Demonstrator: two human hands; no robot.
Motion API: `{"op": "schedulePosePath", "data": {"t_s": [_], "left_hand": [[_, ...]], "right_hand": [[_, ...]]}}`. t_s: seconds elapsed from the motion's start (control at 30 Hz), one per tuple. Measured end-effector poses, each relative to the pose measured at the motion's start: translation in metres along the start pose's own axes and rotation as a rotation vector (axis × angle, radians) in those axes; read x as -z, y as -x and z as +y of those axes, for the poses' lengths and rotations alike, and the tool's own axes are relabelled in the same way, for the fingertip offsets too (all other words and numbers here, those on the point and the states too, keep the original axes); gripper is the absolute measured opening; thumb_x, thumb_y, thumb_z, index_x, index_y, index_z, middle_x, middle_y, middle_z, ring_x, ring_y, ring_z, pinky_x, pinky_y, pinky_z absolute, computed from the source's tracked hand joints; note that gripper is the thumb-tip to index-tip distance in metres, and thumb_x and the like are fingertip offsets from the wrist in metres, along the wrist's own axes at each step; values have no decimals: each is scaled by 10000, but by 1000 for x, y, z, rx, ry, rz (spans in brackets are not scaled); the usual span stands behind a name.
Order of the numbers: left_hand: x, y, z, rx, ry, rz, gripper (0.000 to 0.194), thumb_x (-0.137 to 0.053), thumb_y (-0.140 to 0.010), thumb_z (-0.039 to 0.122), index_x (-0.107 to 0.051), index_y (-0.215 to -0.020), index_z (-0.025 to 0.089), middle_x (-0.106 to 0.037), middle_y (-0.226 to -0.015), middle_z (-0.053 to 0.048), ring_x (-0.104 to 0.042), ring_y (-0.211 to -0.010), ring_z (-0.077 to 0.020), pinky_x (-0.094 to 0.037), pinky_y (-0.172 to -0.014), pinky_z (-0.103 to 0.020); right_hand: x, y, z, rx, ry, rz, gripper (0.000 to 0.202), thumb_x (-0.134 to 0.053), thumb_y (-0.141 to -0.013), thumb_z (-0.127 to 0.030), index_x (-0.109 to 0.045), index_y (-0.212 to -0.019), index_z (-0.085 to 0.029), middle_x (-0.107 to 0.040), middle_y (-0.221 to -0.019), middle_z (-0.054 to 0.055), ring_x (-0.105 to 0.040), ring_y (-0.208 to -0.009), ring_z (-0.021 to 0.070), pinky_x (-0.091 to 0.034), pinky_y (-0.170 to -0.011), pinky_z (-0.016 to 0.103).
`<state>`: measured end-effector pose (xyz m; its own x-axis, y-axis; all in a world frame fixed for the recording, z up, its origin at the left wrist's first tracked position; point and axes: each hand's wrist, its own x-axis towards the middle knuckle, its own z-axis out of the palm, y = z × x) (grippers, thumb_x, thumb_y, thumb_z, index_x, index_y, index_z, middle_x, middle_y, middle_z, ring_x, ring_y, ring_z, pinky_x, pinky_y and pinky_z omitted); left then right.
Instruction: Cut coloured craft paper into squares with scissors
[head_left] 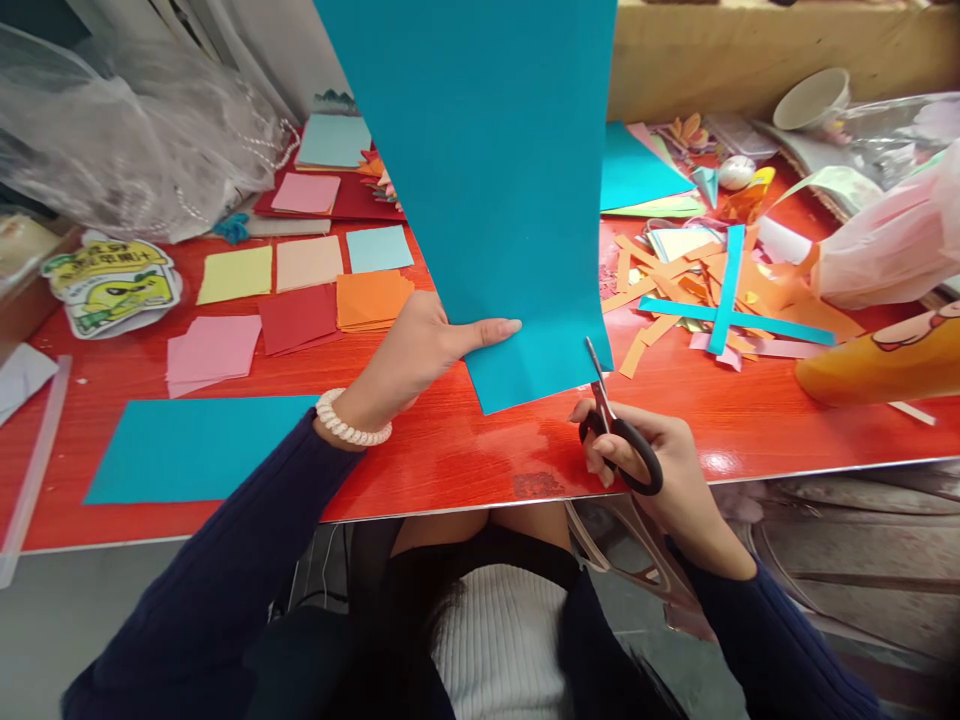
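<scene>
A large sheet of blue paper (510, 180) rises from near the table's front edge past the top of the view. My left hand (424, 345) grips its lower left part, thumb on top and the other fingers hidden beneath. My right hand (649, 450) holds a pair of scissors (606, 405) with black handles, fingers through the loops. The blades sit at the sheet's lower right corner, one in front of the paper. A flat blue paper piece (195, 450) lies left of my left forearm.
Small stacks of pink paper (214, 350), dark red paper (300, 318) and orange paper (373, 300) lie on the red table (450, 460). Orange strips (637, 345) and crossed blue strips (727, 300) pile up at right, near a yellow cylinder (877, 355). A clear ruler-like strip (37, 460) lies far left.
</scene>
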<state>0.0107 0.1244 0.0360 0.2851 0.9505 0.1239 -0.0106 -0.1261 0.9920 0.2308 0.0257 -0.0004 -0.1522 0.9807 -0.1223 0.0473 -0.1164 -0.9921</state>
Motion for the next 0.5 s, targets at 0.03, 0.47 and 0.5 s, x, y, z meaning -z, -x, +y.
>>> {"op": "schedulePosePath", "data": {"t_s": [0.03,0.47,0.5], "left_hand": [[0,0,0,-6,-9,-1,415,-798,-664,362,-620,-984,167,-679,-1024,-70,-586,-1116,-280,-536,-891,-373],[-1,2,3,42,-25,-47,404,-755,-719,338,-615,-1057,165,-678,-1052,-68,-590,-1121,-295,-553,-877,-398],[-1,3,3,47,-16,-54,408,-747,-728,336,-612,-1074,166,-673,-1072,-67,-590,-1124,-296,-557,-873,-399]], "right_hand": [[0,0,-1,-3,8,4,141,-682,-807,-335,-653,-857,-206,-531,-546,-52,-489,-447,56,-397,-476,178],[-3,-2,-1,27,48,20,182,-661,-820,-364,-629,-753,-198,-542,-551,-39,-501,-457,61,-411,-482,187],[-4,-2,-1,21,51,24,171,-662,-819,-363,-637,-778,-199,-538,-555,-41,-497,-452,59,-407,-476,184]]}}
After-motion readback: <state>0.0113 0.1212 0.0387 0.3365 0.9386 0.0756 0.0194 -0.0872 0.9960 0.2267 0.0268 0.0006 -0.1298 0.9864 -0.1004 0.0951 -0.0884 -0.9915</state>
